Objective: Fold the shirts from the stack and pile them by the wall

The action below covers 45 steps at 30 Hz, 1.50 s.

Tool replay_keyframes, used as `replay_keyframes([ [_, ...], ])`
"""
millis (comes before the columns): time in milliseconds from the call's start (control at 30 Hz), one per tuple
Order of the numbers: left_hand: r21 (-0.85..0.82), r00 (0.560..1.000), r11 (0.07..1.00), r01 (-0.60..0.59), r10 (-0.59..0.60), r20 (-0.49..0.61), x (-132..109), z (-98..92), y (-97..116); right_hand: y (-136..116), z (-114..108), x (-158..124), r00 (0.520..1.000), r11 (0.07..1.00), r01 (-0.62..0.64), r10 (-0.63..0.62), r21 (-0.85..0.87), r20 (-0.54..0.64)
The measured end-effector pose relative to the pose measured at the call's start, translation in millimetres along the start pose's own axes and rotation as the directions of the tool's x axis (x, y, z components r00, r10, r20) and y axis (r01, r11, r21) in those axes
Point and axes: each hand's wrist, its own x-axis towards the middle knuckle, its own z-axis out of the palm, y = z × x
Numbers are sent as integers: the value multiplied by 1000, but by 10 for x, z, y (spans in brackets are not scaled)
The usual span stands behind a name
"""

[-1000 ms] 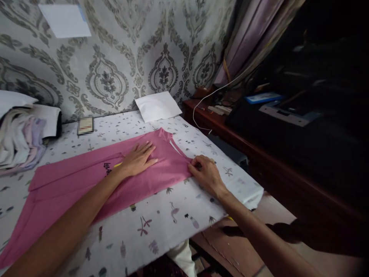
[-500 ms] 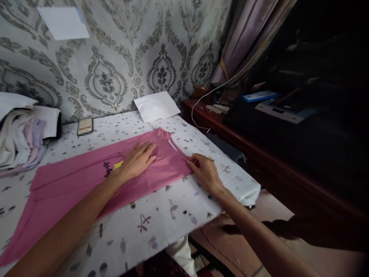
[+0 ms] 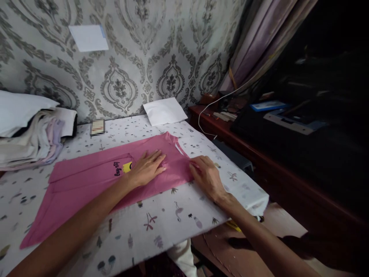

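Pink garment [image 3: 99, 175] lying on patterned cloth [image 3: 170, 223], left to centre of frame.
Left hand [image 3: 147, 167] spread palm down upon it; right hand [image 3: 206, 177], right of centre, pinching the garment's edge.

Noted grey-and-white patterned wall covering [image 3: 170, 80] bearing a white sheet [image 3: 88, 38]. Recorded a flat white packet [image 3: 165, 111] at the far edge of the print-covered counter [image 3: 170, 227], with a small blurred card [image 3: 97, 127] farther left. Logged a stack of folded fabrics [image 3: 36, 142] at far left. Observed at right a mauve curtain [image 3: 256, 42], a curved white cable [image 3: 199, 120], reddish-brown furniture [image 3: 245, 148] and a blue-edged object [image 3: 269, 105].
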Motion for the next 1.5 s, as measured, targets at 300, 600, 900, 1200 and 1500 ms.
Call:
replay_keyframes([
  [300,54,986,990,129,-122,-117,-552,87,-401,-509,750,667,912,981,193,-188,23,366],
  [600,56,900,899,435,-431,-73,-1696,-156,-1004,-425,1003,668,909,961,276,-271,29,316],
  [900,-69,692,733,676,-664,-283,-2453,-387,-1811,-1512,1020,461,818,869,437,-492,234,298],
  [1200,-124,647,701,702,-701,-300,-2245,-506,-2154,-2443,1216,311,573,713,572,-702,407,423],
  [1500,8,581,592,806,-788,-205,-2052,-519,-2306,-2726,1221,205,449,605,687,-789,402,420],
])
